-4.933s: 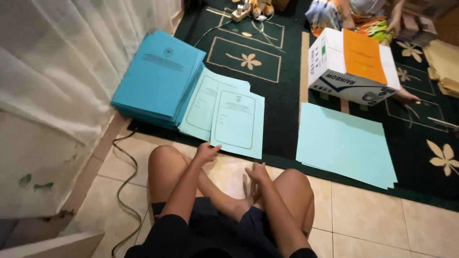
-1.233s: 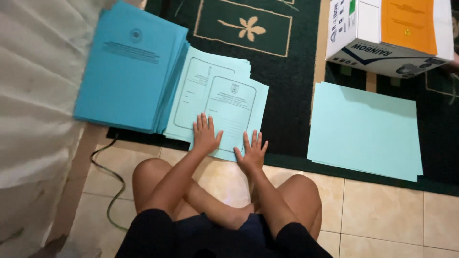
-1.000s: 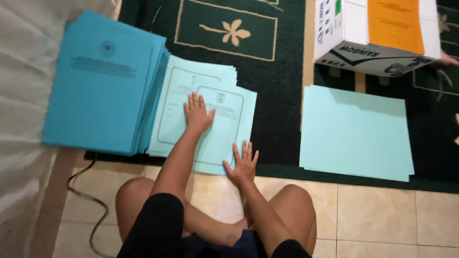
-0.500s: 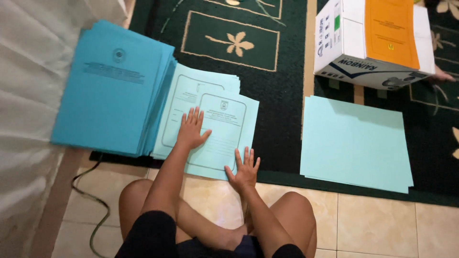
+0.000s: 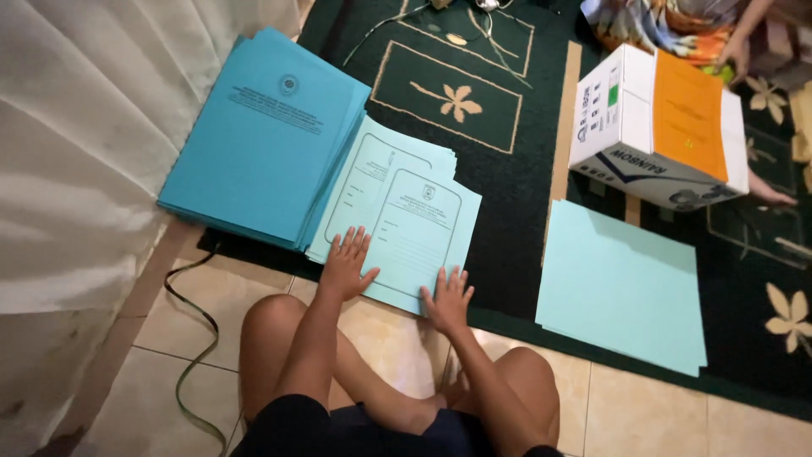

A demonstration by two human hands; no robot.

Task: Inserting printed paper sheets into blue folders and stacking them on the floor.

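Both hands have slid down the printed light-blue sheet point(image 5: 414, 241): left hand point(image 5: 347, 267) and right hand point(image 5: 447, 300) lie flat, fingers spread, grasping nothing. Left of the sheet, a darker blue stack point(image 5: 262, 135); right of it, blank sheets point(image 5: 622, 288) and a cardboard box point(image 5: 655, 127).

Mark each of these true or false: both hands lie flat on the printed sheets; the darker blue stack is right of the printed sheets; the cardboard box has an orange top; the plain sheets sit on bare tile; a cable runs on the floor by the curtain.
1. Both hands lie flat on the printed sheets. True: left hand and right hand rest open on them.
2. The darker blue stack is right of the printed sheets. False: it lies to their left.
3. The box has an orange top. True.
4. The plain sheets sit on bare tile. False: they lie on the dark rug.
5. A cable runs on the floor by the curtain. True.
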